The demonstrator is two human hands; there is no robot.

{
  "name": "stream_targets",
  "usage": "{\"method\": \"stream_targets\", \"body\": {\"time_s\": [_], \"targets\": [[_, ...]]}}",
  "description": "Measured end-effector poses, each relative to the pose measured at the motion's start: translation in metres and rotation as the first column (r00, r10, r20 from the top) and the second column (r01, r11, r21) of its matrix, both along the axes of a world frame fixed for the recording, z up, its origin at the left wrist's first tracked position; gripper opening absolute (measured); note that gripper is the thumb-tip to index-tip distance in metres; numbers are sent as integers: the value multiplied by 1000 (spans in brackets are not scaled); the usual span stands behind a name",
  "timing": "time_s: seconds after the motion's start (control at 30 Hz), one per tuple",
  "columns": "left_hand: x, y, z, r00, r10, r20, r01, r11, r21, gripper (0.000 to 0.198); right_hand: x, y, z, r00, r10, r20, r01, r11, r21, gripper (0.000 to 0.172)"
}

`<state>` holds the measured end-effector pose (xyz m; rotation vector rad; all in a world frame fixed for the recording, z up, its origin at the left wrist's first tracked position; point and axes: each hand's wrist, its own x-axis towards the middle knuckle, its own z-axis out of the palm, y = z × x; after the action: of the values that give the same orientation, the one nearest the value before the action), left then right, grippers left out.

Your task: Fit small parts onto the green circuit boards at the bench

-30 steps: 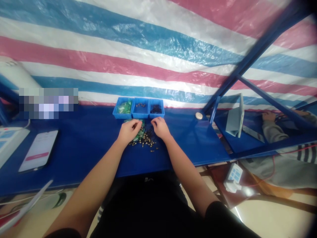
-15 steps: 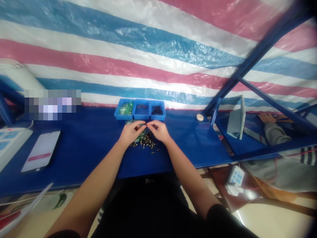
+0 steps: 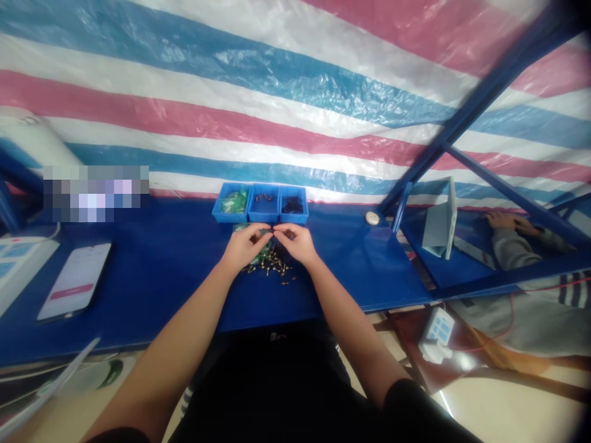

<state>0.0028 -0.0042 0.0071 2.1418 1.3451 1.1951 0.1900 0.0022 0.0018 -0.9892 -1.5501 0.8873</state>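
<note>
My left hand and my right hand meet fingertip to fingertip above a small heap of brass-coloured parts and green pieces on the blue table. Both hands are pinched shut on something too small to name. Just behind them stand three blue bins in a row: the left bin holds green pieces, the middle bin a few small brass parts, the right bin dark parts.
A phone lies on the table at the left, beside a white device. A small round white object sits right of the bins. Another person's hand and grey sleeve rest at the neighbouring bench behind a grey upright panel. A striped tarpaulin forms the back wall.
One second ago my hands were apart over the heap. They have come together, fingertips touching, and have stayed so for the last half second.
</note>
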Motion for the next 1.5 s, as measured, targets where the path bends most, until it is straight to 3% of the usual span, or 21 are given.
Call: {"method": "stream_targets", "body": {"time_s": [0.3,1.5], "targets": [[0,-1,2,1000,-20,-13,20,1000,5,31,0,2,-4,995,42,-85,-45,999,-29,29],[0,1,-1,1000,-9,7,9,1000,-20,28,-1,3,-7,992,56,-109,-65,995,-79,30]]}}
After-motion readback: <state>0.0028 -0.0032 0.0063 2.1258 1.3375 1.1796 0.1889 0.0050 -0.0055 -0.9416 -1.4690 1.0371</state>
